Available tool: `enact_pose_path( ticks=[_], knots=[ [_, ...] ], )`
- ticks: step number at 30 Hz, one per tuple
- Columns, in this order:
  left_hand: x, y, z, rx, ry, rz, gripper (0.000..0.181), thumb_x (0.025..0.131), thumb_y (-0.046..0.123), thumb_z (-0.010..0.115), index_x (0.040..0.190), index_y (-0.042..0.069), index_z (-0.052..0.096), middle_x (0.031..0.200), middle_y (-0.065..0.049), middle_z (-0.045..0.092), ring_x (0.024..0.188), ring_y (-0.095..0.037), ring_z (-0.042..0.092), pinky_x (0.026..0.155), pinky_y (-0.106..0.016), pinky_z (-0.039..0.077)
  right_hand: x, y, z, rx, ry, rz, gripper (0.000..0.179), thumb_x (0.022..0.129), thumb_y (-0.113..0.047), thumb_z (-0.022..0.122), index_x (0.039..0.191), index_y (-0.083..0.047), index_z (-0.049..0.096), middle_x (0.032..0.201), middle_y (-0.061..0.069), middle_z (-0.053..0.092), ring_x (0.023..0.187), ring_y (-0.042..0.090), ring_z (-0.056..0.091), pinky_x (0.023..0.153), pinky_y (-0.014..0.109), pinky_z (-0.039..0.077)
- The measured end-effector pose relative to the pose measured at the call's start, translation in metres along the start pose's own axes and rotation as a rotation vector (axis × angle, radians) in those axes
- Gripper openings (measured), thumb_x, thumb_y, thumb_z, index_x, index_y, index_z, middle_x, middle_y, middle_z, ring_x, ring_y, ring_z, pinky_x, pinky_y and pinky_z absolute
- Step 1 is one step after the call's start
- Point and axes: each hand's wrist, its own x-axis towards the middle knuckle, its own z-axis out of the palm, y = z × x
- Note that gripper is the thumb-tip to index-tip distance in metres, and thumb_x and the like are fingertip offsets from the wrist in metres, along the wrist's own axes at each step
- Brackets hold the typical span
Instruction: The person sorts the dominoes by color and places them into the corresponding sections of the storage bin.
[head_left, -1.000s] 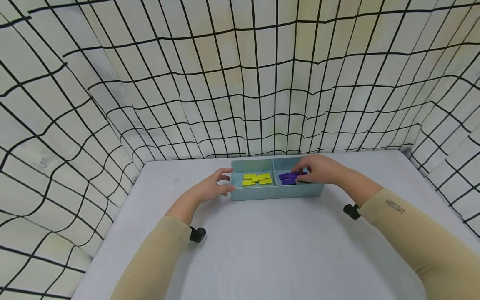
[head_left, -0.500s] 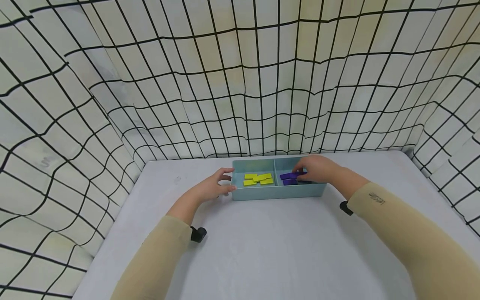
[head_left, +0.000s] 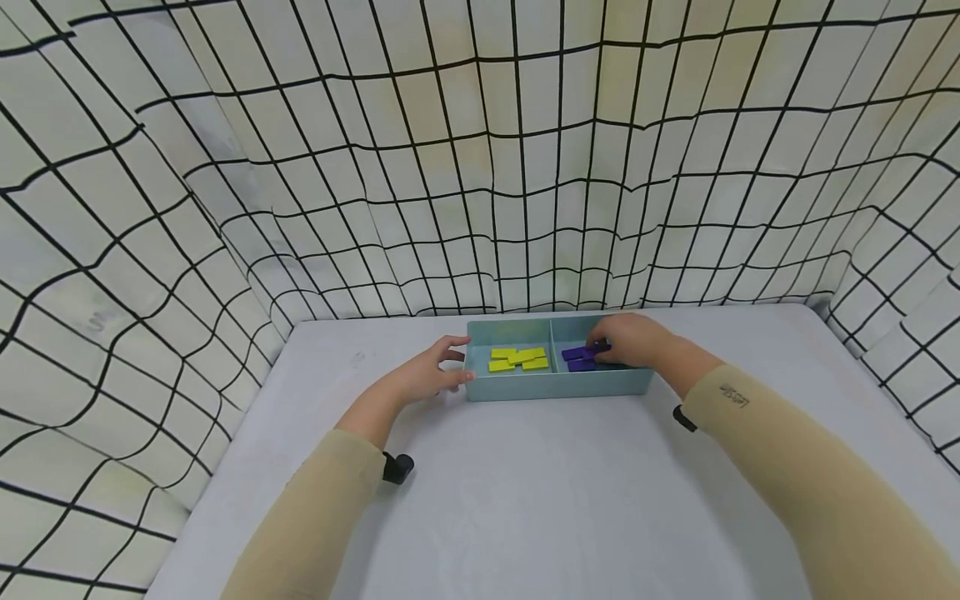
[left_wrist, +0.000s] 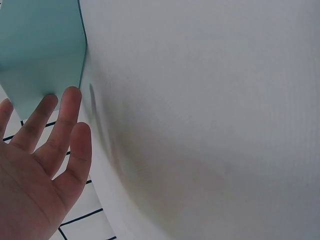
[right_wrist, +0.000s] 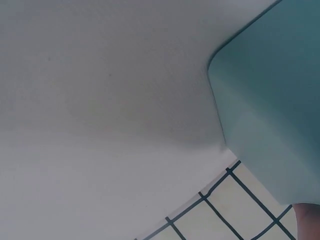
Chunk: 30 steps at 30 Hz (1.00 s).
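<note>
A light blue box (head_left: 558,385) with two compartments stands at the back of the table. Several flat yellow blocks (head_left: 517,358) lie in its left compartment, some overlapping. Purple blocks (head_left: 579,365) lie in the right one, partly hidden by my right hand (head_left: 633,337). That hand reaches in over the right end, finger and thumb bent about a purple block (head_left: 600,347); its grip is partly covered. At the box's left end is my left hand (head_left: 423,375), fingers spread and fairly straight, fingertips against or close to the end wall (left_wrist: 45,65). The right wrist view shows mostly the box's outer wall (right_wrist: 270,115).
A white table surface (head_left: 525,492) stretches in front of the box. Behind and at both sides rise pale walls with a black grid (head_left: 480,192). A small black wrist device (head_left: 397,468) sits by the left cuff, another (head_left: 684,418) by the right.
My right forearm has swung a little inward to the left, while its fingers stay among the purple blocks. The left hand and the box hold their places; the view has shifted slightly.
</note>
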Motion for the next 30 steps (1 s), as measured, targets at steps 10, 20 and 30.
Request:
enact_pose_path(
  ticks=[10,20,30],
  knots=[
    [-0.002,0.001,-0.001,0.001,0.003,0.002,0.073,0.094,0.039,0.068,0.154,0.034,0.025,0.151,-0.006,0.043,0.104,-0.021,0.065,0.093,-0.049,0.048,0.004,0.002,0.006,-0.024,-0.01,0.0,0.027,0.09,-0.022,0.073,0.116,-0.016,0.073,0.114,0.004,0.069,0.108,0.025,0.064,0.096,0.046,0.049],
    [0.0,0.002,0.0,0.0,0.005,0.009,0.074,0.094,0.039,0.068,0.154,0.033,0.026,0.151,-0.008,0.044,0.104,-0.021,0.065,0.095,-0.05,0.048,-0.005,-0.002,-0.005,0.012,0.025,-0.021,0.025,0.092,-0.023,0.072,0.116,-0.016,0.073,0.114,0.004,0.069,0.109,0.026,0.063,0.094,0.047,0.05],
    [-0.001,0.002,0.002,0.02,0.02,0.01,0.074,0.094,0.039,0.068,0.154,0.033,0.026,0.15,-0.006,0.045,0.104,-0.02,0.065,0.099,-0.052,0.045,-0.014,-0.001,-0.011,0.069,0.07,-0.029,0.027,0.094,-0.027,0.07,0.119,-0.016,0.072,0.122,0.002,0.068,0.118,0.026,0.06,0.101,0.047,0.045]
  ],
)
